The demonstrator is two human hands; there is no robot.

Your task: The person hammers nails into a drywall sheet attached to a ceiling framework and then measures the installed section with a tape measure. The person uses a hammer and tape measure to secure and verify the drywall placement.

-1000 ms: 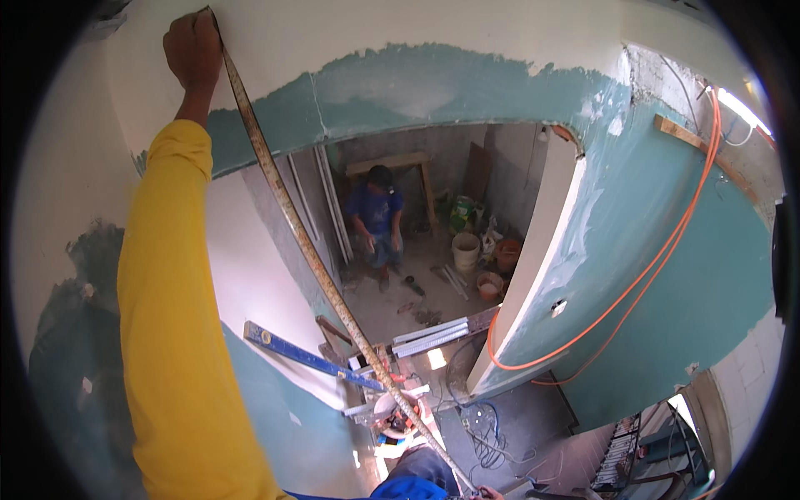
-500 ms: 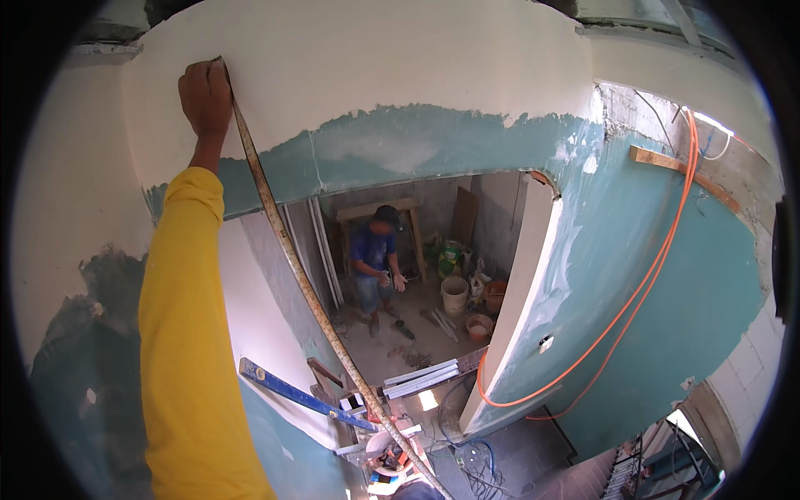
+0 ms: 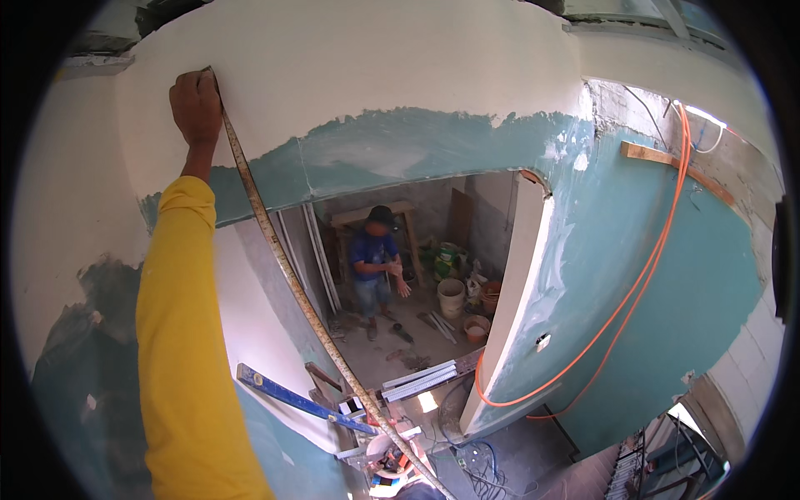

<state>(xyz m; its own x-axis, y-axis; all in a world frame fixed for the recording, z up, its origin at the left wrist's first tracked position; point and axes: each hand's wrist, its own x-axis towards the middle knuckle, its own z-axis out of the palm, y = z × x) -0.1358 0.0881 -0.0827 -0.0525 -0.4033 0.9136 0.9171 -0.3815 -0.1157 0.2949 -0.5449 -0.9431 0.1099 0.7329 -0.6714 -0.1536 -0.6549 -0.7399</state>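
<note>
1 long measuring-tape blade [image 3: 285, 262] slants across the head view, from in front of the white upper wall [image 3: 375, 71] down to the lower edge. The left hand [image 3: 197, 108] is closed on its top end, fingers curled; whether it touches the wall, I cannot tell. The right hand is out of view, its state unknown. The worn strip looks thin and light, probably springy but likely to buckle if pushed or twisted. Its flat end seems the best place to pinch, clear of possibly sharp edges. A blue spirit level [image 3: 306, 402] sits low, left of the blade.
</note>
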